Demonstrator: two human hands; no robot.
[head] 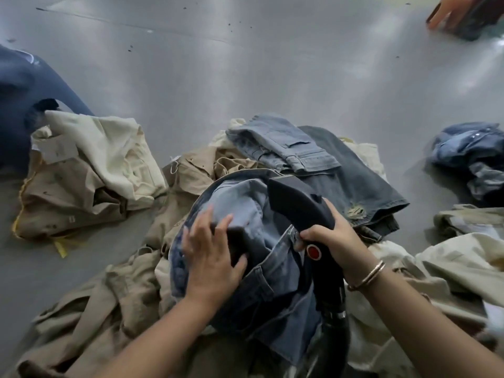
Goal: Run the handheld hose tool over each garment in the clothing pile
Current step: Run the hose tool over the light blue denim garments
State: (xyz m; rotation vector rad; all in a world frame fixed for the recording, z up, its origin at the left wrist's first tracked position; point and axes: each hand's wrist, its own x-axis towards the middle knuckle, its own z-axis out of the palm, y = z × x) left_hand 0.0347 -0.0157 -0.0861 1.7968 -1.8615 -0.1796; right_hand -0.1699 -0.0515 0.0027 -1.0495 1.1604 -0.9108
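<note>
A pair of blue jeans [245, 203] lies bunched on top of the clothing pile in front of me. My left hand [211, 252] rests on the denim, fingers spread and its thumb hooked over a dark fold. My right hand [334, 241] grips the black handheld hose tool [300, 203] by its handle, just above a red button [313, 252]. The tool's wide black head sits against the jeans. Its black hose [331, 331] runs down toward me. Khaki garments [114, 304] lie under and around the jeans.
Folded denim pieces [313, 156] lie behind the jeans. A cream and tan heap [90, 170] sits left, beside a person's blue-clad leg [24, 99]. More denim [471, 151] and khaki [463, 257] lie right. Another person's hand [450, 12] shows top right on the grey floor [245, 64].
</note>
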